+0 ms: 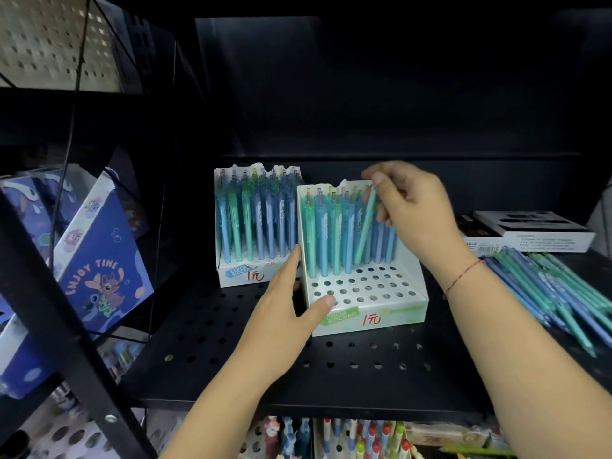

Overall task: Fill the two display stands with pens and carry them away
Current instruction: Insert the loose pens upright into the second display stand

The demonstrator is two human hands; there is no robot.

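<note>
Two display stands (256, 226) on the shelf (215, 352), one pen (366, 228) held.
The right hand (414, 207) pinches the pen in its fingers; the left hand (284, 313), fingers spread, presses the nearer stand (381, 314), whose front hole rows are open.

Black perforated shelf (215, 342), blue cartoon boxes (99, 260) at left, white box (536, 240) at back right, pegboard (49, 44) upper left

**Head cam: single view, close on shelf bay**

One wide-angle camera at head height, facing forward and tilted down onto a dark perforated shelf (212, 329). Close range: both forearms enter from the bottom edge. The front display stand (371, 293) sits near frame centre, with the left hand (281, 306) at its left side and the right hand (414, 207) above it, pinching a pen (366, 226). The left edge catches a neighbouring rack post (49, 276), and the bottom edge shows the lower tier (347, 438).
</note>
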